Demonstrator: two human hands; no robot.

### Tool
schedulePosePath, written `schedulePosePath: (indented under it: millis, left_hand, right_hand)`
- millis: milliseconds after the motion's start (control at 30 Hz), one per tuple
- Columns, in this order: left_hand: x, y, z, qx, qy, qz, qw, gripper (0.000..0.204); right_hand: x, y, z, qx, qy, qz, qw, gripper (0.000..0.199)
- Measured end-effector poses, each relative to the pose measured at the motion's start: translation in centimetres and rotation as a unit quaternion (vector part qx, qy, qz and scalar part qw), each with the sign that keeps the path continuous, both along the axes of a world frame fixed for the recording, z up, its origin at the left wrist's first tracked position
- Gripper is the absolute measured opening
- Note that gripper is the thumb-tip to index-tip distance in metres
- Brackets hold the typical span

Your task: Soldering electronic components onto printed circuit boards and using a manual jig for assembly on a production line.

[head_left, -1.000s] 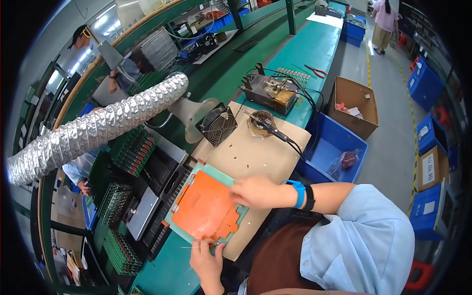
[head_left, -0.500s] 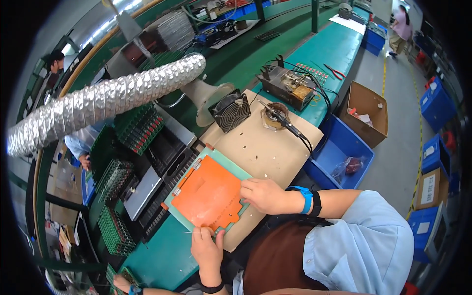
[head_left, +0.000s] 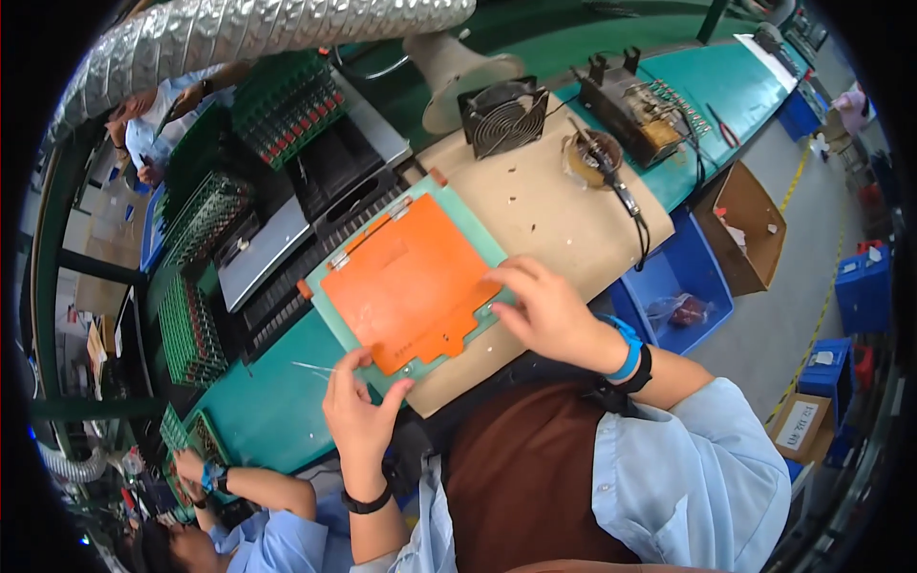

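A flat fixture with an orange hinged cover (head_left: 411, 277) on a pale green base (head_left: 336, 323) lies on the bench in front of me, with the cover down. My left hand (head_left: 361, 411) is at its near left corner, thumb and fingers spread around it; I cannot tell whether they touch it. At the right edge, my right hand (head_left: 559, 325) is open, with the index finger by the cover's corner and the thumb apart. A thin pale strip (head_left: 313, 367) sticks out beside my left fingertips; whether it is held is unclear.
Beyond the fixture stand a black fan (head_left: 503, 116), a soldering iron (head_left: 611, 177) in a round holder and a grey device (head_left: 638, 115). A blue bin (head_left: 683, 277) is at the right. Racks of green circuit boards (head_left: 191, 329) stand left. A co-worker's arms (head_left: 248, 482) reach in at lower left.
My view has shifted, so the bench sits higher in the picture. The fingers of both hands have spread apart at the fixture's edges. The co-worker at lower left shows more.
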State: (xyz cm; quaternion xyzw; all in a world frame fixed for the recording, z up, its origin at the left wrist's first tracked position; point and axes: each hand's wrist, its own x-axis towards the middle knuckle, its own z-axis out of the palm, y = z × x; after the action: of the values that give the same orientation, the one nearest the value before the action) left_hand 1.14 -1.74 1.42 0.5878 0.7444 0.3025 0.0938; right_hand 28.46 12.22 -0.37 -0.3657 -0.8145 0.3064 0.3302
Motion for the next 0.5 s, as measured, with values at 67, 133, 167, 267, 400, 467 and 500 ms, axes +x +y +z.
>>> schedulePosePath:
  millis: [67,133,167,267,400,467,500]
  left_hand:
    - [0.0,0.1,0.5,-0.020,-0.047,0.009,0.999,0.063]
    - [0.0,-0.1,0.7,-0.030,-0.074,0.015,0.997,0.063]
    - [-0.3,-0.1,0.8,-0.027,-0.091,0.018,0.995,0.064]
    - [-0.9,-0.4,1.3,-0.022,-0.128,0.030,0.991,0.065]
    - [-1.0,0.2,4.0,0.076,-0.244,0.067,0.965,0.069]
    - [-2.1,0.9,5.3,0.139,-0.210,0.031,0.967,0.068]
    - [-2.6,1.5,5.7,0.171,-0.192,0.012,0.966,0.067]
  right_hand:
    - [0.3,0.7,0.3,-0.046,0.008,0.015,0.999,0.040]
    - [0.8,1.3,0.6,-0.116,0.018,0.027,0.993,0.040]
    - [0.9,1.4,0.8,-0.119,0.016,0.029,0.992,0.040]
    - [1.2,1.5,1.6,-0.209,0.045,0.022,0.977,0.038]
    - [1.4,1.8,2.9,-0.257,0.221,0.060,0.939,0.042]
    - [0.7,2.2,4.7,-0.253,0.244,0.077,0.933,0.045]
    - [0.2,2.5,5.6,-0.246,0.271,0.090,0.926,0.048]
